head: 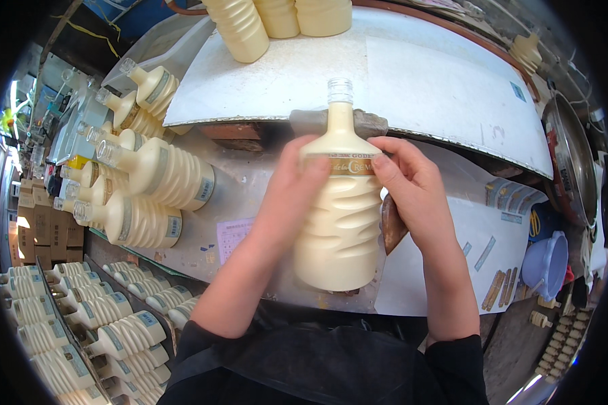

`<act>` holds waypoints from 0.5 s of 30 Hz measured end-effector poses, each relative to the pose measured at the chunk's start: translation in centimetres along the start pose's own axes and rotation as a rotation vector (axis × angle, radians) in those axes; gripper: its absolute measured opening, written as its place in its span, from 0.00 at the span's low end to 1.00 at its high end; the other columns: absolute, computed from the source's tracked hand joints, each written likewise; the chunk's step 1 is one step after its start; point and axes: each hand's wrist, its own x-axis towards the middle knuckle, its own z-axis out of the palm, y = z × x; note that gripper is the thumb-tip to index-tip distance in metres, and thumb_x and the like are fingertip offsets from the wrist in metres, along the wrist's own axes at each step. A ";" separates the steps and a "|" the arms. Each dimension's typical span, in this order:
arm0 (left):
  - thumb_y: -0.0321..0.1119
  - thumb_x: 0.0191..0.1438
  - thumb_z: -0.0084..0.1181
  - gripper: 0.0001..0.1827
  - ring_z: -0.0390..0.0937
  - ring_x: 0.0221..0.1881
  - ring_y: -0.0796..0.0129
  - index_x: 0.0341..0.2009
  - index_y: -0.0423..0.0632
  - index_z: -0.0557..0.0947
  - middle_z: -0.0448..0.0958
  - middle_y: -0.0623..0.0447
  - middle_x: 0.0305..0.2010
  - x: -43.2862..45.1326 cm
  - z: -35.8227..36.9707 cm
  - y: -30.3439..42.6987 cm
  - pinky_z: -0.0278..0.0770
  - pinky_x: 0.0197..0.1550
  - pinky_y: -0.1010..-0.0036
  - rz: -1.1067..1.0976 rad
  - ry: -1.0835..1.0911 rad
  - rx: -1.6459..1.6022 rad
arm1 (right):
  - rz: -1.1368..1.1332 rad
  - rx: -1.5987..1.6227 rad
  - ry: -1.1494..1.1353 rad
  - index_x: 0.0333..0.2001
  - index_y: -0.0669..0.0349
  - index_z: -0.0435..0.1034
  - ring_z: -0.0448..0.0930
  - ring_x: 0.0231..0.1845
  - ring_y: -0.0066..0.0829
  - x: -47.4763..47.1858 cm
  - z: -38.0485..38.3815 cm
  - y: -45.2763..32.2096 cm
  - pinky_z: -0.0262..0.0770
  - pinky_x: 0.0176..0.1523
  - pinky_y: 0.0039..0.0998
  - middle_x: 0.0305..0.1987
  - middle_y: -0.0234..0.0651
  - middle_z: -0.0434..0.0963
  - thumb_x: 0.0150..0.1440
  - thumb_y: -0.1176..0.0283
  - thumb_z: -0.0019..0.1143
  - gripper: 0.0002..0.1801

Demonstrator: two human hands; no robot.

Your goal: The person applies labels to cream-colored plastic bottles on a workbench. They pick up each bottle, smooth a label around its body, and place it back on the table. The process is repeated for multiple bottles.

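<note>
A cream-coloured bottle with a clear threaded neck and wavy ridges stands in front of me, its neck pointing away. A gold band label runs around its shoulder. My left hand, somewhat blurred, lies against the left side of the bottle, thumb on the label. My right hand touches the label's right end with its thumb, fingers curled beside the shoulder. Behind the neck lies a grey cloth-like pad. A brown pointed object shows between the bottle and my right wrist.
Labelled cream bottles lie on the left of the table; more fill the racks at lower left. A raised white board spans the back, bearing upright bottles. Label strips and a purple bucket are at right.
</note>
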 end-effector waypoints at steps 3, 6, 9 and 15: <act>0.44 0.73 0.48 0.22 0.74 0.55 0.74 0.64 0.45 0.69 0.76 0.53 0.56 0.0 0.0 0.0 0.74 0.58 0.74 -0.001 -0.007 -0.004 | 0.022 -0.022 -0.009 0.57 0.66 0.73 0.74 0.35 0.10 0.2 0.1 0.0 0.69 0.41 0.16 0.34 0.24 0.79 0.67 0.67 0.59 0.18; 0.44 0.73 0.47 0.21 0.74 0.54 0.74 0.64 0.46 0.69 0.76 0.53 0.56 -0.1 0.0 0.1 0.74 0.58 0.74 -0.006 -0.008 -0.040 | 0.029 0.111 0.025 0.54 0.65 0.75 0.68 0.29 0.09 0.4 0.4 0.6 0.65 0.33 0.17 0.27 0.20 0.72 0.61 0.65 0.66 0.20; 0.43 0.73 0.47 0.21 0.74 0.54 0.74 0.63 0.45 0.70 0.76 0.52 0.55 -0.1 0.0 0.0 0.74 0.57 0.74 -0.003 -0.003 -0.054 | 0.036 0.144 0.037 0.53 0.66 0.76 0.68 0.28 0.09 0.4 0.6 0.8 0.64 0.33 0.17 0.26 0.19 0.71 0.61 0.66 0.67 0.20; 0.43 0.74 0.44 0.21 0.74 0.55 0.73 0.63 0.44 0.70 0.77 0.52 0.55 -0.2 0.1 0.0 0.74 0.58 0.74 0.016 0.005 -0.060 | 0.041 0.183 0.031 0.52 0.65 0.76 0.68 0.28 0.09 0.4 0.7 0.8 0.65 0.33 0.17 0.26 0.19 0.72 0.60 0.66 0.67 0.19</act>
